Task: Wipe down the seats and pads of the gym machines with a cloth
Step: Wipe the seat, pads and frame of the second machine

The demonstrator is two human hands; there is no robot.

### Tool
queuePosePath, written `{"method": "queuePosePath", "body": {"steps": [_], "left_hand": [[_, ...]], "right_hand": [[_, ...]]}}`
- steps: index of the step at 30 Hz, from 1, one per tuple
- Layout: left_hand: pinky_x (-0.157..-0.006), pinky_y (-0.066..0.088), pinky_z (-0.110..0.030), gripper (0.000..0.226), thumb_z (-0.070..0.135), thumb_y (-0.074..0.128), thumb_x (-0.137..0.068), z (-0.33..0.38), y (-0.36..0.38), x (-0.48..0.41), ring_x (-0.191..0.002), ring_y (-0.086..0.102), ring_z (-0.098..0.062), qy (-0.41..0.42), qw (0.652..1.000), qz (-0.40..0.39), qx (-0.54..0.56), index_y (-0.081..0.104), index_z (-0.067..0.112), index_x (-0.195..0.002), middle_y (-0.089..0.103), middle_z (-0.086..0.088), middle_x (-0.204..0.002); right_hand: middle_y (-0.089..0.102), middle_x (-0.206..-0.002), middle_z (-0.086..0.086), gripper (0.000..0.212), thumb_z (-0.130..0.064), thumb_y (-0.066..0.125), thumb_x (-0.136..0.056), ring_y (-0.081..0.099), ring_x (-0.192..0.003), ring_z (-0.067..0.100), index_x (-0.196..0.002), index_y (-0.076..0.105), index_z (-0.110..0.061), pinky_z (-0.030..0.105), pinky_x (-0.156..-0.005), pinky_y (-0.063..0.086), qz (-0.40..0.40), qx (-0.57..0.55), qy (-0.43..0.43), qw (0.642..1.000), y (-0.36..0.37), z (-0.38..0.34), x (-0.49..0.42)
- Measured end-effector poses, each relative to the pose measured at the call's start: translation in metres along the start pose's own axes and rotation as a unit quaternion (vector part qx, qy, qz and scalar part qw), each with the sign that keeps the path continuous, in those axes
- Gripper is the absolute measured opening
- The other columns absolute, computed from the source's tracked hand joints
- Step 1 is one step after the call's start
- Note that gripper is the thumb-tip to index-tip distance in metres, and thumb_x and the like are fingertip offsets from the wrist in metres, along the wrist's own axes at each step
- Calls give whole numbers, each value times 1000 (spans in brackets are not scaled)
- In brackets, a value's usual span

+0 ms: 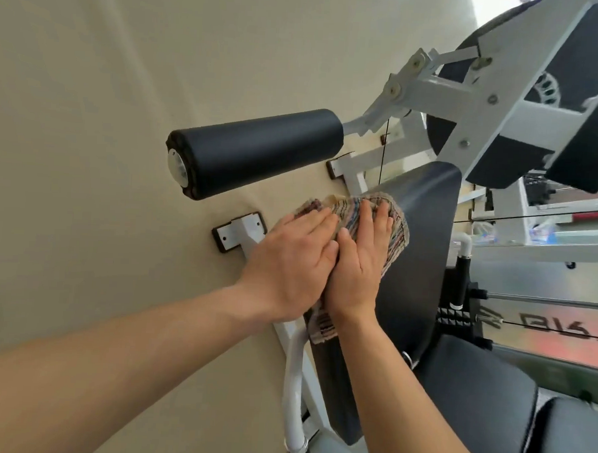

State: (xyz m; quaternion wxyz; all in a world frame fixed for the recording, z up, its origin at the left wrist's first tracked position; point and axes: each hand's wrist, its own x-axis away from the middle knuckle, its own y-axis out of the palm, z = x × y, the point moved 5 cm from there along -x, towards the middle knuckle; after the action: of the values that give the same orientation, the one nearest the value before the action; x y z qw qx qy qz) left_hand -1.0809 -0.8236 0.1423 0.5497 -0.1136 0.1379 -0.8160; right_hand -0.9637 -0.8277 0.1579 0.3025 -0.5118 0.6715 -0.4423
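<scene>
Striped cloth (401, 230) sits bunched under your flat, straight-fingered hands — left hand (289, 263), right hand (355, 273) — on the black pad (425, 204); pushed unevenly, it could slide off the edge.

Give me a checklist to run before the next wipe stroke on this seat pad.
1. Cloth lies on the seat pad: ok.
2. Left hand presses flat on the cloth: ok.
3. Right hand presses flat on the cloth: ok.
4. Bare pad surface beside the cloth, nothing lying on it: ok.
5. Cloth damp enough: cannot tell.
6. Roller pad already wiped: cannot tell.
</scene>
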Motion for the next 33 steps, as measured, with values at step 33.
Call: {"method": "queuePosePath", "body": {"steps": [33], "left_hand": [[-102,24,-17,45,24,29,-109,26,151,-319,-143,34,-20,101,942,-277,159,36,16,-153,39,-7,-157]], "right_hand": [[56,-130,25,24,-6,44,-99,48,-119,30,-110,64,2,29,-99,32,99,68,144,982,-87,147,-283]]}}
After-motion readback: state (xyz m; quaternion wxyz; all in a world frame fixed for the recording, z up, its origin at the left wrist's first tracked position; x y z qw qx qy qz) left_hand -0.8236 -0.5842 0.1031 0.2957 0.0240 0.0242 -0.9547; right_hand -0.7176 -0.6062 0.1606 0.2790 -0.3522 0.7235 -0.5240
